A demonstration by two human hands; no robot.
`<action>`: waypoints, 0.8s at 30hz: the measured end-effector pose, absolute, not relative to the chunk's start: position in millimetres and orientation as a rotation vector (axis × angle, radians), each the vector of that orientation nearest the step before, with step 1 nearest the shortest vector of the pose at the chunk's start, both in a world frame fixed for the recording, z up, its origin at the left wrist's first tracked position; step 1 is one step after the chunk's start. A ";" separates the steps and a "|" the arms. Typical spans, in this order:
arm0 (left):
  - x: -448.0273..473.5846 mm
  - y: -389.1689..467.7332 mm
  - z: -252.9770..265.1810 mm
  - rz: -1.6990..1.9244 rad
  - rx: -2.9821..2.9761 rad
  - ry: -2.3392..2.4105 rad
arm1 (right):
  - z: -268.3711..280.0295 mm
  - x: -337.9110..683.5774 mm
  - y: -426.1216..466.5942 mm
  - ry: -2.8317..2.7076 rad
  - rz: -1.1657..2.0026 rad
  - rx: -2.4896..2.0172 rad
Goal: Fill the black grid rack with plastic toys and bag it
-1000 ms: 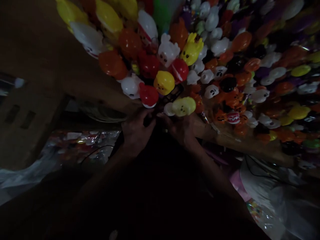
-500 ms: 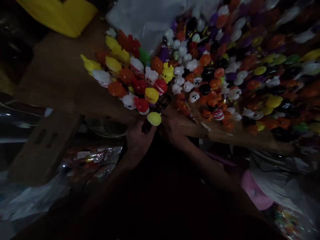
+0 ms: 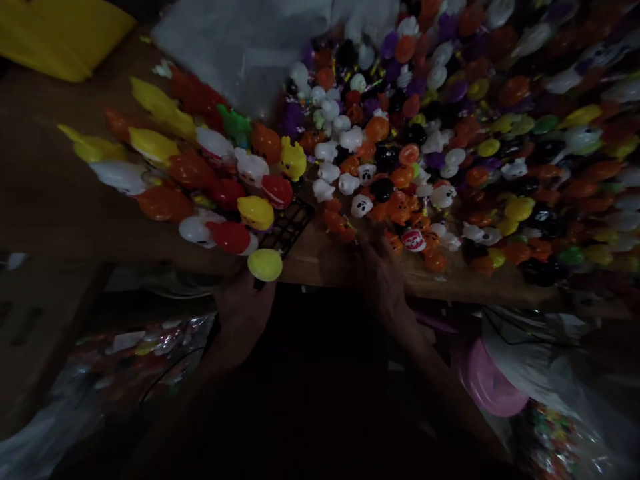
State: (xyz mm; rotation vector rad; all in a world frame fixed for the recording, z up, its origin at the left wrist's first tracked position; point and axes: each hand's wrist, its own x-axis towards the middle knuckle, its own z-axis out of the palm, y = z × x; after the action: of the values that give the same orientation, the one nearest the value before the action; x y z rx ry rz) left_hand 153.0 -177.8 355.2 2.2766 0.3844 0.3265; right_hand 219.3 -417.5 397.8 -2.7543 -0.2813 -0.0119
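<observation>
My left hand (image 3: 244, 303) is closed at the near end of a black grid rack (image 3: 295, 223) at the table's front edge. Toy heads stand close together over the rack: a plain yellow one (image 3: 265, 265) nearest my hand, then a red one (image 3: 230, 237), a yellow face (image 3: 255, 213) and a white bear (image 3: 251, 168). My right hand (image 3: 384, 277) lies at the table edge, fingertips at the near end of an orange toy figure (image 3: 339, 225) in front of the big pile. Dimness hides whether those fingers grip it.
A wide pile of small toy figures (image 3: 430, 160) covers the table's right side. Clear plastic bags (image 3: 240, 53) lie behind the rack, and yellow material (image 3: 65, 37) at the far left. Below are a bag of toys (image 3: 150, 347) on the left and a pink basin (image 3: 493, 380) on the right.
My right hand has left the rack beside my left hand and moved right to the front of the pile. The view has shifted, so the table contents sit further left.
</observation>
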 end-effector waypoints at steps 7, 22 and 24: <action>149.7 -167.4 360.4 0.389 2.205 0.422 | 396.7 216.4 -405.4 -0.273 -0.050 -2.500; 135.8 -155.9 348.9 0.360 2.213 0.472 | 414.9 236.6 -354.4 -0.557 0.068 -2.181; 132.8 -154.8 343.9 0.314 2.217 0.510 | 406.9 239.7 -349.9 -0.525 0.124 -2.095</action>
State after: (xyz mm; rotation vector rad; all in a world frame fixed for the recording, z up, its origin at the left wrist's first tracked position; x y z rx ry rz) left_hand 132.8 -154.8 343.9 2.2170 0.5097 0.3137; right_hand 239.7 -349.9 406.9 -2.0947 -0.5255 0.1239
